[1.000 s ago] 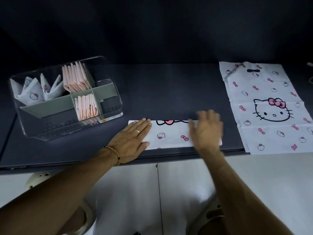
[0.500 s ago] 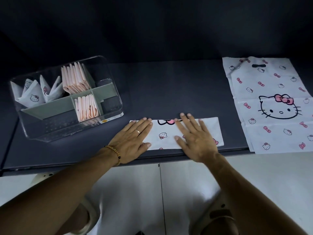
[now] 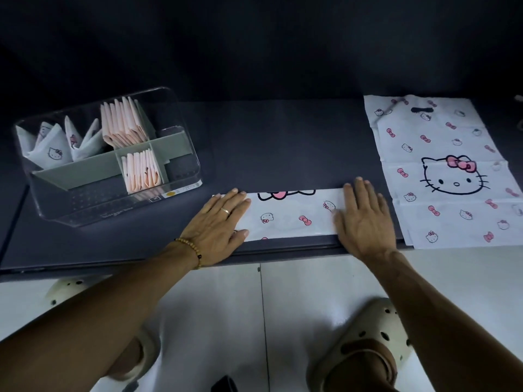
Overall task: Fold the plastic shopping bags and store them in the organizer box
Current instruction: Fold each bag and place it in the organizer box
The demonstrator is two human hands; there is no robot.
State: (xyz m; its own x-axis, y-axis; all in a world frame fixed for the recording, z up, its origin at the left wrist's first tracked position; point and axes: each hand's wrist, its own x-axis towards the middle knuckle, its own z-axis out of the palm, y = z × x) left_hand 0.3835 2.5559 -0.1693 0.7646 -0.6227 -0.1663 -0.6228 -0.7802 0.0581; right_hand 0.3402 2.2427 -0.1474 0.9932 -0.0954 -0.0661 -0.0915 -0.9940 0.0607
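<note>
So we're mid-fold: the folded bag [image 3: 288,215] is a long flat strip along the desk's [image 3: 268,142] front edge. Our left hand [image 3: 218,224] pins its left end, right hand [image 3: 363,219] its right, both with fingers flat and straight, gripping nothing. Next is probably folding a corner over into a triangle; thin, slick, crinkly plastic, so keep it pinned. The clear organizer box [image 3: 181,176] sits at the left edge, another bag [image 3: 441,154] flat at the right.
</note>
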